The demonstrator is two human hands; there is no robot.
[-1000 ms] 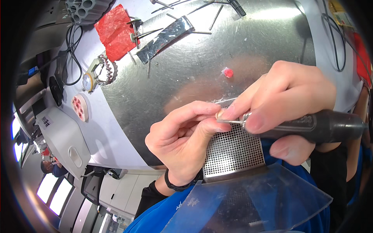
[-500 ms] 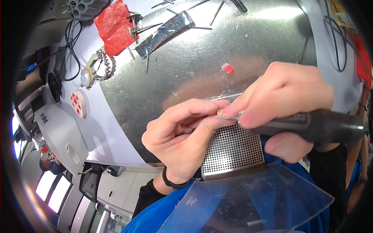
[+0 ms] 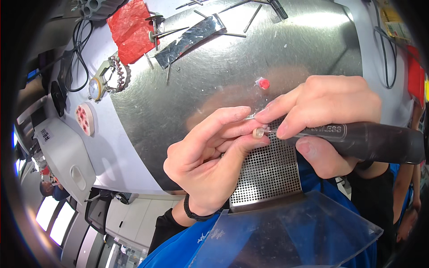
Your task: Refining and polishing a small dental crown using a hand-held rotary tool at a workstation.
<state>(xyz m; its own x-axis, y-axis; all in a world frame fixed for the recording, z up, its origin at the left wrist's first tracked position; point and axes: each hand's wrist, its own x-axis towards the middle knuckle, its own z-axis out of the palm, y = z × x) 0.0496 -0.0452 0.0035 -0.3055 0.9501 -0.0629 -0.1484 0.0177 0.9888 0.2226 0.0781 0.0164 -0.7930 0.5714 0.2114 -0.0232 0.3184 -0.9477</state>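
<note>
Right-hand fingers [image 3: 286, 104] grip a dark handpiece [image 3: 384, 144] bearing boxed lettering [image 3: 328, 130].

Light is bright, glaring white on the metal sheet [image 3: 286, 49] near its far right corner; shadow dims its right edge. Windows [image 3: 61, 227] burn out. The left hand [image 3: 212, 156] and right hand [image 3: 330, 109] look sharp; straight edges bow toward the black rim.

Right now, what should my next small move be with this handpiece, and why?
Probably steady the right hand against the left hand before moving the dark handpiece: its thin bit sits right by the small pale piece, near the left thumb, and I can't tell whether bit and piece touch.
</note>
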